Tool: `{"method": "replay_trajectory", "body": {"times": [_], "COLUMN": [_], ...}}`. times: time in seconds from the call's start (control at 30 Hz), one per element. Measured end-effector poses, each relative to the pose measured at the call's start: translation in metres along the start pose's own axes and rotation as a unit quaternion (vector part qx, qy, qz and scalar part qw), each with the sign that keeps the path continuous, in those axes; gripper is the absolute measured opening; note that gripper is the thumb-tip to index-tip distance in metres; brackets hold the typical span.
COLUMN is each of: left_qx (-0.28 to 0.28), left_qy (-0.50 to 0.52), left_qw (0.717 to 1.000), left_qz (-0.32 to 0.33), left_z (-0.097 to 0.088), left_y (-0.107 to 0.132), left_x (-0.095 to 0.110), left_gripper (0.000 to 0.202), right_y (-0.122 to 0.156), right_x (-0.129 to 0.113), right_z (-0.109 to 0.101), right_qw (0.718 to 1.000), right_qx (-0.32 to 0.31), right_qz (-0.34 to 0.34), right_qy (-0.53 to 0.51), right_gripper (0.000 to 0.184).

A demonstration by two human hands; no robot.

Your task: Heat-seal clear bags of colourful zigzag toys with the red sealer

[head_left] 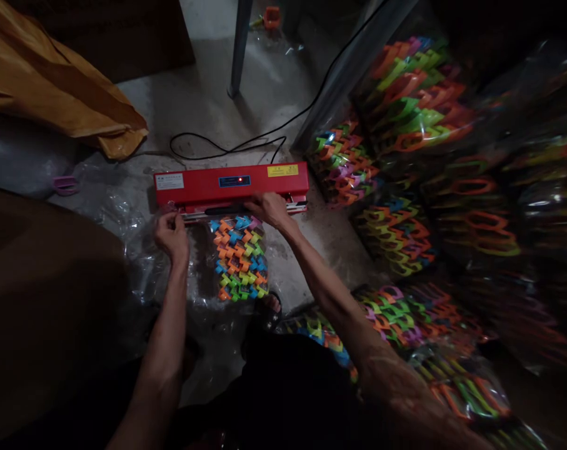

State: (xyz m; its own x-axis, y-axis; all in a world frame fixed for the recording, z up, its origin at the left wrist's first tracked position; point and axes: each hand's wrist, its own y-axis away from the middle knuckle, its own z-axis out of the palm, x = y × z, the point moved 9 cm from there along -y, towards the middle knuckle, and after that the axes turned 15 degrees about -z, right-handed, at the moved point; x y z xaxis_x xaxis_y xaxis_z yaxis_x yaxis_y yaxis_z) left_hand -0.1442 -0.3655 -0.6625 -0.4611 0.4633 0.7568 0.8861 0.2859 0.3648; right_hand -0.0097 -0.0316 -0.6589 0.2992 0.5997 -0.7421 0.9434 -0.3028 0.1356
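Note:
A red heat sealer [231,184] lies on the concrete floor in front of me. A clear plastic bag [239,256] filled with several bright plastic pieces lies below it, its open end under the sealer's bar. My left hand [171,234] pinches the bag's left edge at the sealer, fingers closed. At the right part of the bar, my right hand [270,209] rests with fingers curled on the bag's top edge and the bar.
Sealed bags of colourful pieces [405,125] are stacked high at the right and lie near my right arm [396,312]. A black cable [245,144] runs behind the sealer. Loose clear plastic [119,219] lies left, a tan sack [53,87] at far left, a table leg [240,44] behind.

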Motion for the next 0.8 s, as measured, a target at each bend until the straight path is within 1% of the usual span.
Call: {"method": "replay_trajectory", "body": {"times": [0.03,0.07,0.1,0.17,0.23,0.27,0.3,0.37,0.4,0.47,0.5,0.57,0.6,0.63,0.7,0.77,0.8], "left_qx": [-0.006,-0.024,-0.052,-0.106,-0.139,-0.153,-0.164,-0.170,-0.161,-0.139,-0.136,-0.148,-0.157,-0.162,-0.158,-0.165,-0.174], "left_qy": [-0.061,-0.131,-0.200,-0.309,-0.377,-0.396,-0.408,-0.420,-0.424,-0.430,-0.436,-0.442,-0.426,-0.394,-0.314,-0.222,-0.155], "left_qw": [0.997,0.988,0.974,0.939,0.910,0.899,0.890,0.881,0.881,0.882,0.880,0.876,0.883,0.898,0.932,0.959,0.971], "left_qz": [0.040,0.075,0.097,0.105,0.104,0.110,0.118,0.132,0.135,0.134,0.131,0.125,0.118,0.108,0.084,0.061,0.050], "left_z": [0.003,0.011,0.023,0.046,0.064,0.072,0.078,0.085,0.085,0.080,0.077,0.076,0.077,0.077,0.078,0.075,0.070], "left_y": [-0.005,-0.010,-0.014,-0.019,-0.020,-0.018,-0.015,-0.009,-0.007,-0.005,-0.004,0.001,0.004,0.007,0.010,0.008,0.004], "left_x": [0.015,0.029,0.040,0.051,0.057,0.060,0.062,0.063,0.063,0.062,0.061,0.061,0.063,0.066,0.079,0.093,0.102], "left_gripper": [0.001,0.004,0.012,0.033,0.050,0.052,0.049,0.038,0.034,0.035,0.036,0.028,0.024,0.022,0.025,0.028,0.028], "right_y": [-0.010,-0.016,-0.020,-0.020,-0.014,-0.011,-0.008,-0.003,-0.002,-0.001,0.000,0.001,0.002,0.003,0.005,0.006,0.006], "right_x": [-0.005,-0.009,-0.012,-0.018,-0.022,-0.024,-0.026,-0.030,-0.032,-0.036,-0.038,-0.043,-0.045,-0.048,-0.050,-0.050,-0.049], "right_z": [0.008,0.013,0.016,0.018,0.019,0.019,0.019,0.019,0.018,0.016,0.015,0.013,0.012,0.011,0.010,0.010,0.011], "right_qw": [0.997,0.993,0.989,0.985,0.984,0.984,0.985,0.985,0.985,0.982,0.979,0.972,0.968,0.965,0.962,0.961,0.960], "right_qx": [-0.063,-0.104,-0.125,-0.131,-0.124,-0.120,-0.116,-0.113,-0.114,-0.126,-0.136,-0.158,-0.168,-0.177,-0.184,-0.185,-0.185], "right_qz": [-0.005,-0.007,-0.006,-0.002,0.003,0.005,0.007,0.010,0.012,0.017,0.018,0.015,0.012,0.008,0.005,0.006,0.007], "right_qy": [0.033,0.060,0.082,0.111,0.125,0.129,0.129,0.128,0.129,0.141,0.151,0.175,0.184,0.192,0.202,0.207,0.209], "right_gripper": [0.031,0.028,0.027,0.026,0.028,0.029,0.031,0.032,0.032,0.034,0.035,0.041,0.043,0.046,0.049,0.051,0.051]}}
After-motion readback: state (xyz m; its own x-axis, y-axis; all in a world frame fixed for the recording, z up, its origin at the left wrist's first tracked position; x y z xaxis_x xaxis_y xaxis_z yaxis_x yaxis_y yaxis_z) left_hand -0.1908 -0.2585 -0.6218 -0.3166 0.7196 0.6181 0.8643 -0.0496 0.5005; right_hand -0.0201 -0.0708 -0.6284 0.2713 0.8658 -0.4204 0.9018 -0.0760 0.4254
